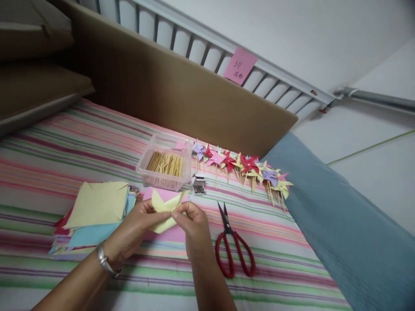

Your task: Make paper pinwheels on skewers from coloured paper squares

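Between my two hands is a pale yellow paper pinwheel (164, 224), its corners partly bent in toward the middle. My left hand (139, 222) pinches it from the left, thumb on the centre. From the right, the thumb and fingers of my right hand (193, 220) close on its centre and edge; whether a pin is there I cannot make out. Beneath lies a pink paper sheet (177, 235). Red-handled scissors (228, 233) rest to the right, blades pointing away. A stack of coloured paper squares (97, 207), pale yellow on top, lies to the left.
Behind my hands stands a clear plastic box (162, 181) of wooden sticks (167, 164). Beside it is a small open box of pins (199, 185). Finished pinwheels (248, 164) lie in a row along a cardboard sheet (181, 95). The striped cloth (285, 268) ends at the right.
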The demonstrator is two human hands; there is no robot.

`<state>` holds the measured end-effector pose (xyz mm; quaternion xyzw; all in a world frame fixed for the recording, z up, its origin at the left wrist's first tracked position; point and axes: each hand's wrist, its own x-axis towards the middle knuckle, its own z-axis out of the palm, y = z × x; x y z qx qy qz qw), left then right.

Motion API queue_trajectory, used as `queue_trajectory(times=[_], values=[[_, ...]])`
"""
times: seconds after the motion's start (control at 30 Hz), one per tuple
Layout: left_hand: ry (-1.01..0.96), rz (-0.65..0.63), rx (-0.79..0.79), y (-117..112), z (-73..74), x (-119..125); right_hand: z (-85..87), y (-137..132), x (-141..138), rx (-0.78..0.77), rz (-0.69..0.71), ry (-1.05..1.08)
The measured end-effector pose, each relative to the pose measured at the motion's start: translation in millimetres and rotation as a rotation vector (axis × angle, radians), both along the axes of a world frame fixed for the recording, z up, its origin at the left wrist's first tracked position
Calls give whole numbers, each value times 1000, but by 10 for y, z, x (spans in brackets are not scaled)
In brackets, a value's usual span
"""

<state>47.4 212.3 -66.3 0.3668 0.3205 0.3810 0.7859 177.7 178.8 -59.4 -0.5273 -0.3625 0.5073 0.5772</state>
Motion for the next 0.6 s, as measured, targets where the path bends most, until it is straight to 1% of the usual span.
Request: queue_trajectory(times=[0.17,0.4,0.6], values=[[-35,31,-1,-4,5,18,-62,6,17,-5,-10,-40],[-59,85,-36,-9,-34,10,-98,21,6,-44,-6,34],[-57,61,-32,-16,4,19,-75,19,-7,-26,-13,44]])
